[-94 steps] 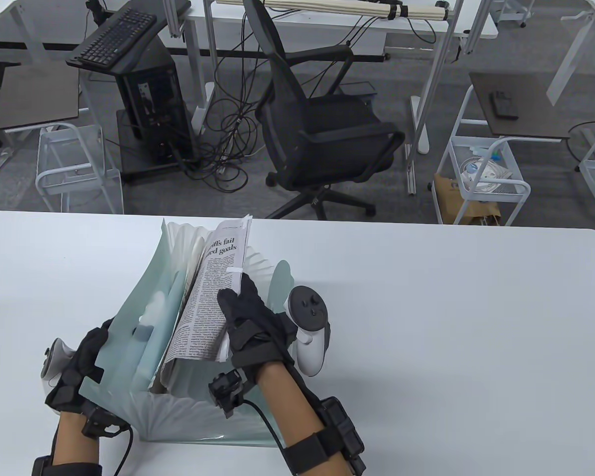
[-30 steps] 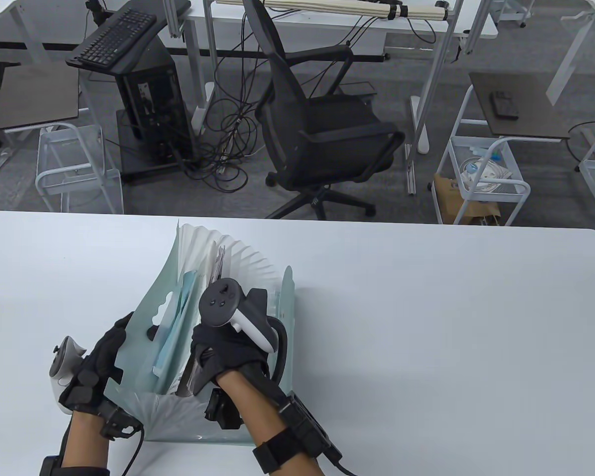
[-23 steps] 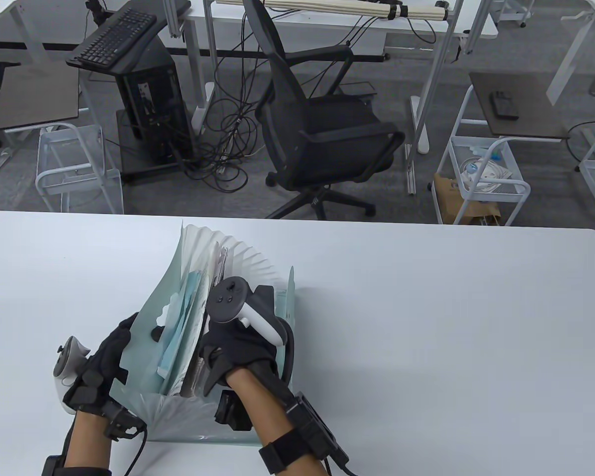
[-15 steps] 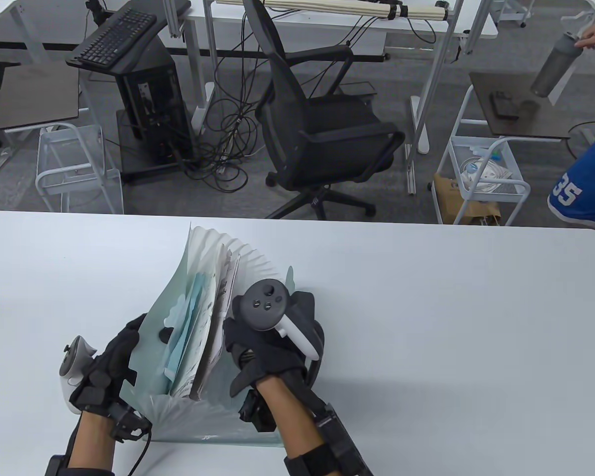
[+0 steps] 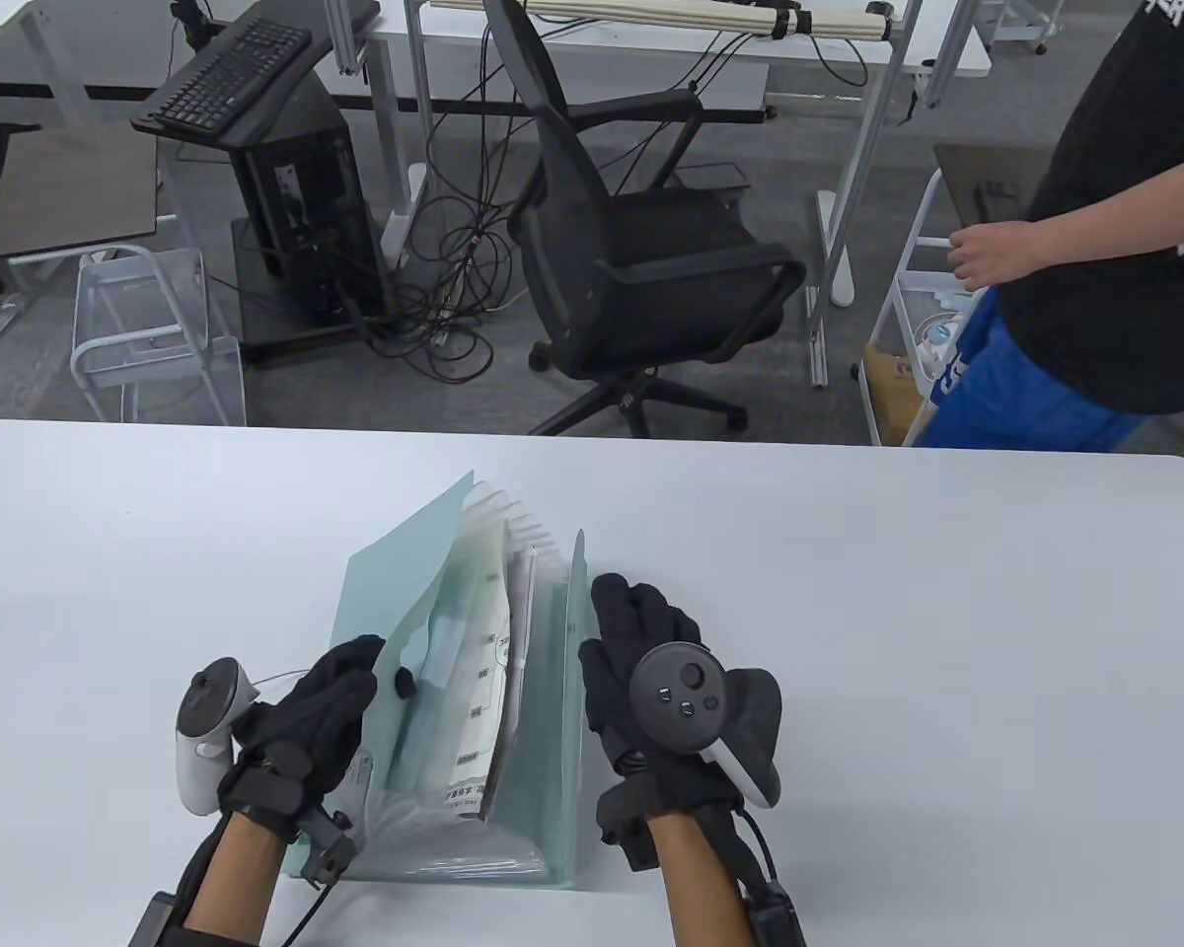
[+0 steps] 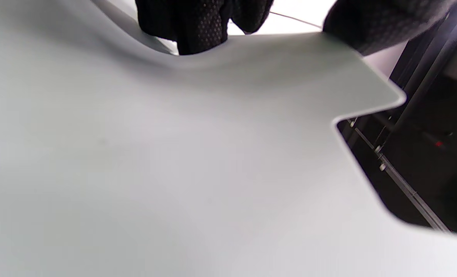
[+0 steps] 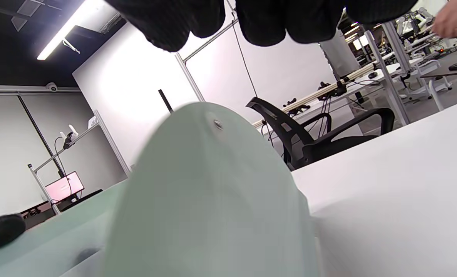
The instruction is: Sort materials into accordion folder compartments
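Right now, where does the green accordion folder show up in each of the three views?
Table view: the folder stands at lower centre on the white table, between the left hand and the right hand.
Left wrist view: its pale green cover fills nearly the whole picture.
Right wrist view: its rounded flap rises at bottom centre.
Shared landmark: the black office chair, also behind the flap.

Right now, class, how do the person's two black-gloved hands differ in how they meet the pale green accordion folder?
The left hand grips the pale green accordion folder by its left cover, a fingertip poking through the cover's hole; the right hand lies with straight fingers beside the right cover. The left cover leans outward; the right stands nearly upright. Both hands wear black gloves with trackers.
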